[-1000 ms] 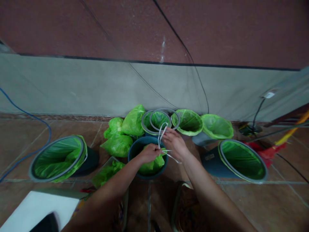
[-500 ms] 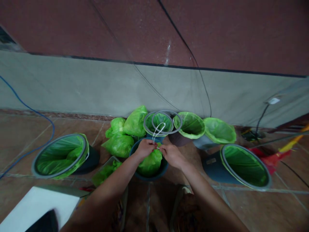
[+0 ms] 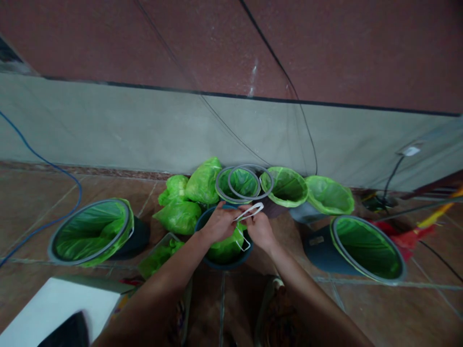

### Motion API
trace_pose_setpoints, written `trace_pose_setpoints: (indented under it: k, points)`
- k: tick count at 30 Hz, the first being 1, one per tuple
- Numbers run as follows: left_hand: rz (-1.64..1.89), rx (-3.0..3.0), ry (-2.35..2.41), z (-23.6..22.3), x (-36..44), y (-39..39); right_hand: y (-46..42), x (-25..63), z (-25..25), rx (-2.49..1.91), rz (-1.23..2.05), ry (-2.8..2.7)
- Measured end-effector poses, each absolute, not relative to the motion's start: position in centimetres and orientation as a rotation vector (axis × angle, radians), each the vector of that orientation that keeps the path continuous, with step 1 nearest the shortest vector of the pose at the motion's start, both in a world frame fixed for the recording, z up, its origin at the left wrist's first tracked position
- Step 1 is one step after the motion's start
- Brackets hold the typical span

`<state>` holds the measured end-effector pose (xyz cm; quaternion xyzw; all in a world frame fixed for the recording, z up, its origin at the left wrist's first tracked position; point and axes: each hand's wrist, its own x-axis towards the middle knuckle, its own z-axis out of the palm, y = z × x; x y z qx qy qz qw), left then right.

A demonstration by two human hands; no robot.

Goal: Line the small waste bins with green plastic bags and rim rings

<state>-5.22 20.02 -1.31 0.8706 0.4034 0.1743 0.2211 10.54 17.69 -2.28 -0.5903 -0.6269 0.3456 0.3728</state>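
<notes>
A filled green plastic bag sits in a blue bin between my feet and the wall. My left hand and my right hand meet over the bag's neck, fingers closed. Both pinch a white string. One loop of it stands up above my knuckles, and another end hangs down by the right side of the bag. The fingertips and the gathered neck are largely hidden behind the hands.
Tied green bags lie left of the bin. Loose grey rings rest across lined bins by the wall. Larger lined bins stand left and right. A white box is at lower left.
My hands have drawn closer together over the bag's neck. The string's loop, upright before, now leans right over my right fingers, and an end hangs beside the bag.
</notes>
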Motion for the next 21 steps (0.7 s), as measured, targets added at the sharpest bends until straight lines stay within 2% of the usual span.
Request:
trace_pose_setpoints:
  k: [3,8,21]
  points:
    - [0.524,2.498,1.072,-1.1,-5.5,20.0,17.9,10.4,-2.9,-1.321,1.188,-1.404]
    - [0.71,2.646,1.038,-1.1,-5.9,20.0,18.2,10.5,-3.5,-1.211,1.438,-1.279]
    - [0.943,2.603,1.077,-1.1,-6.1,20.0,17.8,10.4,-1.7,-1.186,1.498,-1.239]
